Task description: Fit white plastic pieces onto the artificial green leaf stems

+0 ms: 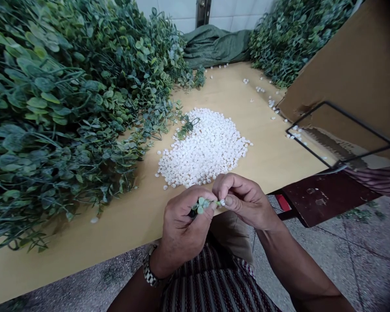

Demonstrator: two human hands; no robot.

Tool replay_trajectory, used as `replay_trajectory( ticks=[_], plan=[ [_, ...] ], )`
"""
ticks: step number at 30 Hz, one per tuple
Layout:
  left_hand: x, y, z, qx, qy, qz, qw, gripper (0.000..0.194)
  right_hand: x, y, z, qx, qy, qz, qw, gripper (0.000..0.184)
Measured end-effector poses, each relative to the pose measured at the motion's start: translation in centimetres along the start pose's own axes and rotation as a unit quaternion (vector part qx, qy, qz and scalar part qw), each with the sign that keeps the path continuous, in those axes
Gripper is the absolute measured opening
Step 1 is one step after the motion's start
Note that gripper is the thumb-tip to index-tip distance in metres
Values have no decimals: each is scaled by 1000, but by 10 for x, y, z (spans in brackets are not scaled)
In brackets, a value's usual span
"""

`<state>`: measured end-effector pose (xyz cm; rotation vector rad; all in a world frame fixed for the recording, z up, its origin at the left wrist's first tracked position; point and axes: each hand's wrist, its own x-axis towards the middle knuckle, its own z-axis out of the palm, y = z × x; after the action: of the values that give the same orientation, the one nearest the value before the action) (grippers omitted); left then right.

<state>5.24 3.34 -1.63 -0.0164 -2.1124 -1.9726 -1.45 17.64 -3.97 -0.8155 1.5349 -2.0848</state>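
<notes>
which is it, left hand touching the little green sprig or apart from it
Touching: the head view shows the left hand pinching the green sprig between thumb and fingers, with its leaves showing between them.

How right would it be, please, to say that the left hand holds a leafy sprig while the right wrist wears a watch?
Not quite: the watch is on the left wrist, as the head view shows; the left hand does hold a leafy sprig.
</notes>
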Motion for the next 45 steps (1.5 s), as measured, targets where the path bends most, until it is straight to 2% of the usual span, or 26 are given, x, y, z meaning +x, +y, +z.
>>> replay_trajectory(
  ticks=[9, 14, 17, 22, 24, 26, 29, 32, 35, 37, 40, 43, 45],
  plan=[
    [-1, -6, 2, -2, 20, 23, 1000, 13, 1, -1, 4, -42, 4, -24, 999, 11],
    [1, -9, 3, 14, 22, 58, 998, 14, 2, 6, 4, -1, 10, -13, 1000, 8],
    [1, -12, 5, 14, 27, 42, 999, 14, 1, 10, 5, -5, 20, -26, 999, 5],
    [2, -14, 7, -1, 22, -29, 999, 9, -2, 3, 2, -145, 36, -79, 986, 6],
    [3, -14, 6, -44, 1, -59, 997, 5, -3, 0, 0, -175, 33, -87, 980, 6],
    [3, -15, 3, -133, -28, -86, 987, 17, -4, -3, -3, -174, 39, -79, 981, 5],
    [3, -17, -1, -273, -67, -124, 952, 26, -7, -5, -6, -165, 61, -57, 983, 4],
    [4, -18, -2, -318, -76, -161, 931, 30, -9, -10, -6, -192, 70, -75, 976, 8],
    [4, -18, -1, -340, -67, -177, 921, 46, -7, -17, -2, -279, 16, -103, 955, 21],
    [4, -16, 1, -355, -61, -178, 916, 53, -6, -19, 1, -322, -21, -120, 939, 19],
    [3, -15, -1, -347, -72, -173, 919, 40, -5, -16, 2, -305, 4, -124, 944, 11],
    [0, -15, -5, -289, -82, -185, 936, 25, -6, -11, 0, -264, 50, -94, 959, 8],
    [0, -15, -6, -257, -70, -188, 945, 18, -7, -8, -1, -233, 52, -64, 969, 8]
  ],
)
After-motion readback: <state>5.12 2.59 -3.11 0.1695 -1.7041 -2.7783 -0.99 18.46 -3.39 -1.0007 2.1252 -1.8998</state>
